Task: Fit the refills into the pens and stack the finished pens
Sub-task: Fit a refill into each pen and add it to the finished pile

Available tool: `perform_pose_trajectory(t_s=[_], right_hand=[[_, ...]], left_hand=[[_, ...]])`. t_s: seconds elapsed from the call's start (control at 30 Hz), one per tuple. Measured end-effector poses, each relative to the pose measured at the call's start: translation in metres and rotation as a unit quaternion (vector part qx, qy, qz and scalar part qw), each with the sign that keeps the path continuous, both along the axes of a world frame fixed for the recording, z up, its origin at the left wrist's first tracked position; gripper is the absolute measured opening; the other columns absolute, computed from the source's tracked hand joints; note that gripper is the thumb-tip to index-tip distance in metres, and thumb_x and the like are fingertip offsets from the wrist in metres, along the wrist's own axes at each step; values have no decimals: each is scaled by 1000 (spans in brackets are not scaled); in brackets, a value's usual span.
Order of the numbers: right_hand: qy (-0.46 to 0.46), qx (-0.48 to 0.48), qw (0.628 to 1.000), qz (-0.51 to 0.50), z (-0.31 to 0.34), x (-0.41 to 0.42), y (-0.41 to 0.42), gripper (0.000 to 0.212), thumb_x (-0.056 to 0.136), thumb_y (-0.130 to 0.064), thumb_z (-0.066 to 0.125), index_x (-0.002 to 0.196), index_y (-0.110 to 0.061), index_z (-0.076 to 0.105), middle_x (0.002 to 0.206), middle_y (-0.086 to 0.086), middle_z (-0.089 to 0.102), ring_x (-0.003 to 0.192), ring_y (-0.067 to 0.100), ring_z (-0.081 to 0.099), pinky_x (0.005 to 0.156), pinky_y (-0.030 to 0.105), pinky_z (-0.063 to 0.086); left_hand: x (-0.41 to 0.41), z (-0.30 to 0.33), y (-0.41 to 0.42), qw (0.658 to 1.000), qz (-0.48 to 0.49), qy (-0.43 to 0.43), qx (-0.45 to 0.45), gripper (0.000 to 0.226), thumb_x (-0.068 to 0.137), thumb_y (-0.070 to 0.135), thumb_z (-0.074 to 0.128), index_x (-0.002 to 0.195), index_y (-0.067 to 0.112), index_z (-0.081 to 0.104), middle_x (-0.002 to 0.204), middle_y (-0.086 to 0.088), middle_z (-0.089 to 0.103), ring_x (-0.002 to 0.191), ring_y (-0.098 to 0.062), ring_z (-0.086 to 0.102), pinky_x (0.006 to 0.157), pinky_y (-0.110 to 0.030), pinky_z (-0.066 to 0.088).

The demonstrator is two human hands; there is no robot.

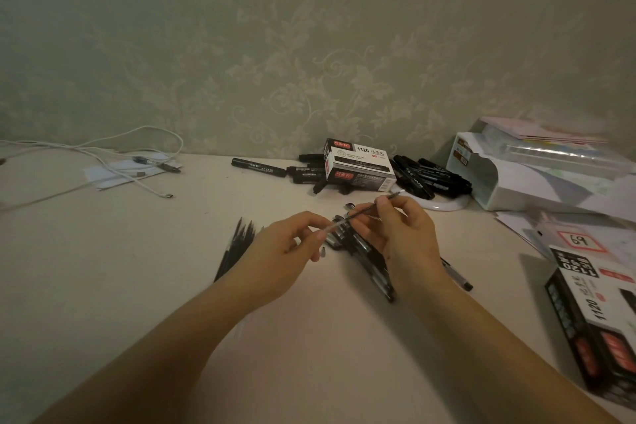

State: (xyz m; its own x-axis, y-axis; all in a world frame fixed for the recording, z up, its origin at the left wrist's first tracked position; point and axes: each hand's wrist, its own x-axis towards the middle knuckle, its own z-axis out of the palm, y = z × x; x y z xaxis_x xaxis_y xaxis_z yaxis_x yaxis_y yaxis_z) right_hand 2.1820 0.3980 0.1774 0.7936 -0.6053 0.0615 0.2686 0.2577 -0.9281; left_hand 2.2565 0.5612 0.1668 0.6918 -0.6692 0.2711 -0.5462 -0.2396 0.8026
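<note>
The thin dark refill [373, 206] slants up-right, pinched by the right hand [399, 234]; the left hand [292, 248] apparently pinches the clear pen barrel [332, 226] at its lower end.

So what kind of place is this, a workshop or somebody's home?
Probably a home desk against a wall: floral wallpaper, a white charging cable, and a white paper tray beside the marker box.
</note>
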Motion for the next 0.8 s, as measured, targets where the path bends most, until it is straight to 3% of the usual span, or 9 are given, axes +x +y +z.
perform_pose_trajectory(t_s=[0.13, 0.27, 0.37, 0.43, 0.57, 0.63, 0.67, 0.73, 0.8], right_hand=[[50, -193, 978, 57, -3, -4, 10, 13, 94, -24, 65, 98, -17, 75, 88, -2, 77, 84, 8, 73, 71, 14, 54], [76, -334, 936, 86, -9, -3, 17, 11, 93, -30, 66, 97, -31, 76, 88, -15, 74, 84, 0, 68, 73, 8, 50], [106, -560, 822, 23, -14, 0, 13, 17, 94, -22, 64, 108, -22, 74, 99, -8, 69, 90, 3, 63, 79, 8, 45], [108, -660, 742, 33, -20, 4, 14, 26, 96, -14, 61, 119, -14, 70, 111, 2, 64, 100, 14, 60, 88, 20, 45], [129, -723, 676, 66, -28, 9, 19, 33, 95, -3, 54, 124, -13, 67, 115, 6, 60, 105, 22, 58, 89, 32, 47], [123, -717, 684, 54, -28, 10, 18, 27, 95, -3, 55, 115, -12, 71, 109, 5, 63, 99, 20, 59, 86, 32, 48], [113, -689, 715, 34, -26, 10, 17, 22, 95, -4, 57, 109, -12, 72, 105, 3, 65, 96, 17, 61, 85, 29, 49], [100, -560, 822, -20, -20, 7, 11, 15, 92, -7, 65, 98, -16, 74, 94, -5, 70, 87, 5, 64, 79, 15, 50], [80, -379, 921, -28, -14, 3, 4, 12, 89, -12, 70, 94, -22, 74, 86, -10, 74, 82, 1, 69, 72, 12, 52]], left_hand=[[0, -2, 0, 1000, 6, 1, -14, 15, 97, 37, 47, 109, 37, 56, 76, 8, 64, 72, -21, 61, 68, -35, 52], [6, -4, 0, 999, 31, 2, -38, 15, 97, 37, 48, 111, 38, 50, 75, 7, 64, 64, -8, 57, 64, -27, 48], [9, -4, 2, 998, 43, -16, -37, 14, 97, 37, 46, 110, 41, 50, 74, 7, 63, 62, -12, 55, 63, -29, 49], [10, -5, 3, 998, 40, -24, -33, 15, 97, 37, 46, 110, 42, 52, 73, 6, 63, 60, -9, 52, 63, -28, 48], [11, -8, 3, 999, 34, -34, -18, 15, 97, 37, 46, 107, 44, 54, 73, 7, 62, 56, -1, 48, 59, -19, 45], [11, -9, 3, 998, 35, -44, -9, 14, 98, 36, 47, 106, 44, 55, 71, 7, 61, 54, -2, 47, 55, -15, 42], [11, -8, 3, 998, 37, -53, 0, 14, 98, 35, 47, 105, 44, 55, 71, 8, 60, 53, -2, 47, 55, -13, 42], [10, -8, 4, 996, 44, -80, 21, 13, 98, 35, 47, 106, 42, 55, 70, 10, 59, 56, 0, 51, 56, -8, 40], [9, -8, 4, 994, 42, -100, 32, 13, 99, 34, 47, 107, 40, 55, 71, 9, 58, 57, 4, 51, 55, -5, 38]])
